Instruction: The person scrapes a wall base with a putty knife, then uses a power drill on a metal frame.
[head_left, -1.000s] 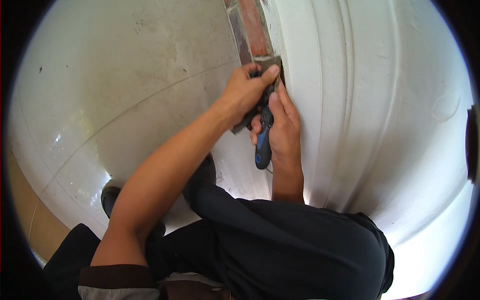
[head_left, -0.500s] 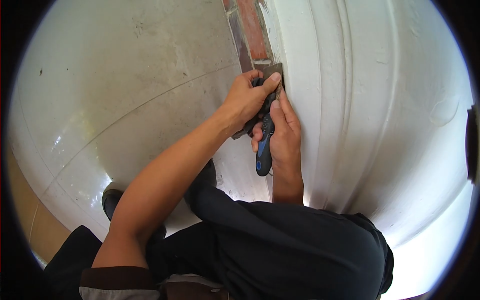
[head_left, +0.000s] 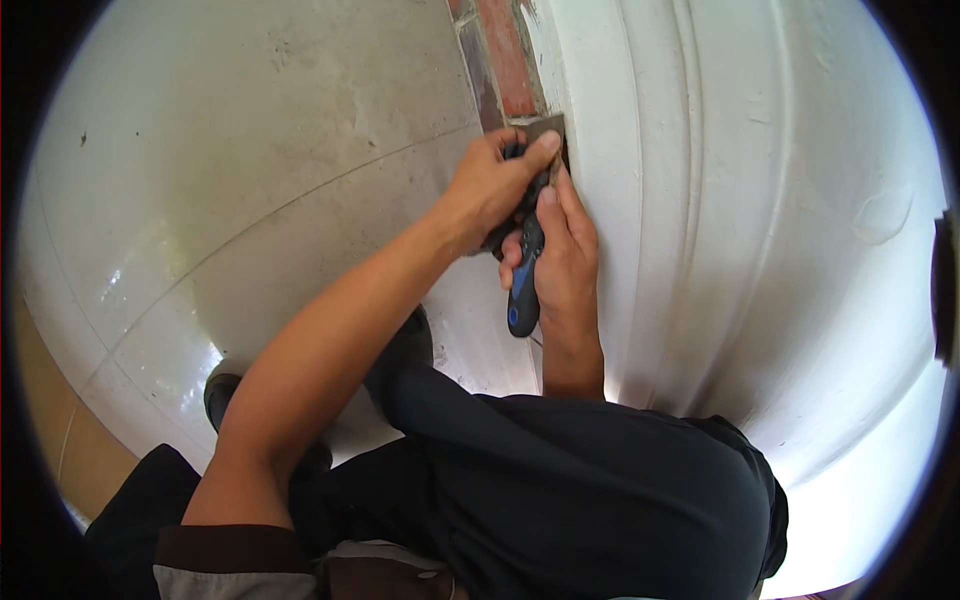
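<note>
One blue-black handle (head_left: 521, 297) — moved forward with right hand (head_left: 568, 260).

black-and-blue handle (head_left: 521, 297), blue ring at butt, slanted, butt lowest in view, gripped | flat grey metal blade (head_left: 541, 123), broad, straight far edge, at near end of red brick strip (head_left: 508, 60), beside white panelling (head_left: 650, 150); join to handle hidden | dark piece (head_left: 496, 238) alongside, mostly covered, kind unclear
</note>
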